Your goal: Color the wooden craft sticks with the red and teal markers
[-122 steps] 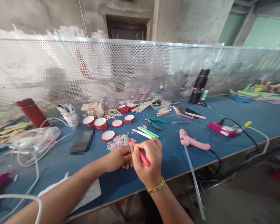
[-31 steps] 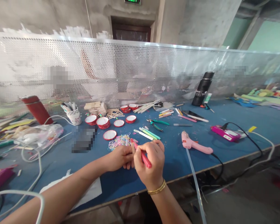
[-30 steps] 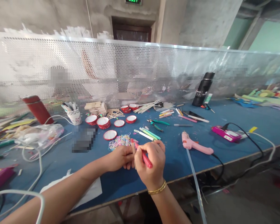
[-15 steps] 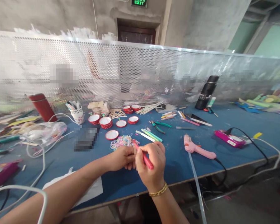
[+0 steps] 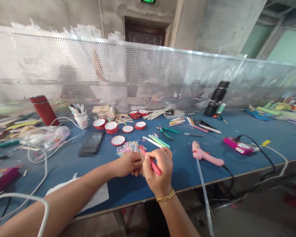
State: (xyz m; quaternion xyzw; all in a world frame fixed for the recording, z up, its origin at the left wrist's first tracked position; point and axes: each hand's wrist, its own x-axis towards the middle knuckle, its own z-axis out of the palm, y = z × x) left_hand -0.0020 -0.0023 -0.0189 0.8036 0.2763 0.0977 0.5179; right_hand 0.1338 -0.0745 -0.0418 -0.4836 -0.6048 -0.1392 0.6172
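Note:
My right hand (image 5: 160, 169) is closed round a red marker pen (image 5: 155, 166), its tip pointing up and left. In my left hand (image 5: 130, 164) a pale flat wooden stick (image 5: 142, 159) is pinched upright, and the pen's tip end is at the top of it. Part of the stick is hidden behind the right hand's fingers. Just beyond the hands lies a heap of small pastel rubber bands (image 5: 128, 148). Several light-coloured marker pens (image 5: 158, 141) lie past my right hand. A round red-rimmed white disc (image 5: 118, 140) is beyond the heap.
Stacks of red-rimmed discs (image 5: 111, 127) and wooden sticks (image 5: 158, 113) are farther back. A pink glue gun (image 5: 207, 156) with its long glue stick and teal pliers (image 5: 166, 133) are to the right. A phone (image 5: 91, 144), cables and white paper (image 5: 96, 197) are on the left.
The view has shifted slightly. Both hands keep almost the same pose, with the pen still held against the stick's upper end.

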